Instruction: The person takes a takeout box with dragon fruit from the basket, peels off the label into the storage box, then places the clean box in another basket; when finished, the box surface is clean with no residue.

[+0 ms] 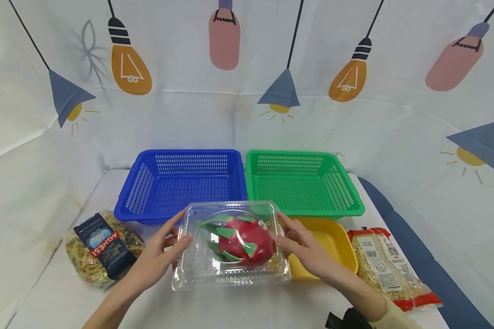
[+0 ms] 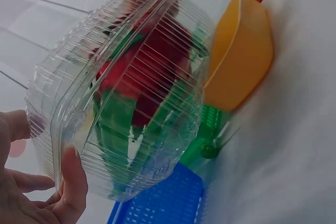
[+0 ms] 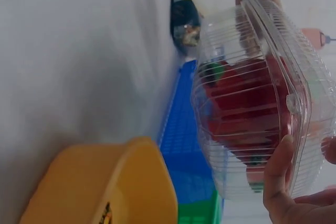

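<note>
A clear plastic clamshell box [image 1: 234, 279] is held up above the table, its lid down, with a red and green dragon fruit [image 1: 247, 240] inside. My left hand [image 1: 158, 258] grips its left side, thumb on top and fingers at the edge. On the opposite side my right hand [image 1: 306, 246] pinches the rim between thumb and fingers. The left wrist view shows the box [image 2: 173, 145] tilted, with the left thumb and fingers [image 2: 73, 182] at its rim. In the right wrist view, the right hand [image 3: 294, 198] holds the near rim.
Behind the box stand a blue basket [image 1: 181, 212] and a green basket [image 1: 308, 213]. A yellow bin [image 1: 341, 251] is partly hidden by the right hand. An AGNESI pasta bag [image 1: 103, 246] lies left; another bag with red ends [image 1: 384, 265] lies right.
</note>
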`<action>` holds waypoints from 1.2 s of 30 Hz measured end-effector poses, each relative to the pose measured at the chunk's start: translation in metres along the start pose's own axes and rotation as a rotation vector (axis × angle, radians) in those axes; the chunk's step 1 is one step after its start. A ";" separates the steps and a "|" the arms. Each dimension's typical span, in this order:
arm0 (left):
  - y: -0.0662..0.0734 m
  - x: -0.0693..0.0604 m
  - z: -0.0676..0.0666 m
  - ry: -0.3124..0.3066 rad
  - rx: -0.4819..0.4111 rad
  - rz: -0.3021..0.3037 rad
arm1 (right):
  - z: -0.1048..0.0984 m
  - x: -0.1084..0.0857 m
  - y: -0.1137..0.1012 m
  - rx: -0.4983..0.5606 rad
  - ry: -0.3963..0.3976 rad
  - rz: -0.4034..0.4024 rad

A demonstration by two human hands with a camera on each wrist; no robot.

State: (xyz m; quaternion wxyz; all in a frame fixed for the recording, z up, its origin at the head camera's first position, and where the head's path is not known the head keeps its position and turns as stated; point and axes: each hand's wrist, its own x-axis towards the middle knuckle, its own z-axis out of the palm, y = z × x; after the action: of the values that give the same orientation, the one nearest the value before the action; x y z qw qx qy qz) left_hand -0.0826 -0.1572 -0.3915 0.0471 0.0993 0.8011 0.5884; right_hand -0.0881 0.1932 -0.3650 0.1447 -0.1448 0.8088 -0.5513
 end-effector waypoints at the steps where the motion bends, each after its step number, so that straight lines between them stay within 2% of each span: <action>1: 0.001 0.002 0.001 -0.002 0.002 0.003 | -0.002 0.000 0.000 -0.006 0.006 -0.001; 8: 0.009 0.015 0.006 -0.038 0.011 0.003 | -0.017 -0.001 -0.002 -0.052 0.031 -0.015; 18: 0.016 0.036 0.014 -0.083 0.004 -0.001 | -0.039 -0.002 -0.004 -0.059 0.037 0.035; 24: 0.017 0.050 0.021 -0.109 0.025 -0.006 | -0.052 -0.002 -0.002 -0.025 0.045 0.095; 29: 0.019 0.062 0.027 -0.131 0.006 0.000 | -0.061 0.001 -0.003 0.009 0.072 0.149; 36: 0.023 0.078 0.034 -0.137 -0.018 0.015 | -0.073 0.006 -0.007 0.080 0.093 0.173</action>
State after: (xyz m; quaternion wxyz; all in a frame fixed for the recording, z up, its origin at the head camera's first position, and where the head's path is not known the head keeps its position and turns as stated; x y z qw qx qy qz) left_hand -0.1502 -0.1024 -0.3770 0.0983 0.1449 0.7897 0.5880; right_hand -0.1221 0.2504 -0.3335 0.1598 -0.0428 0.8015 -0.5747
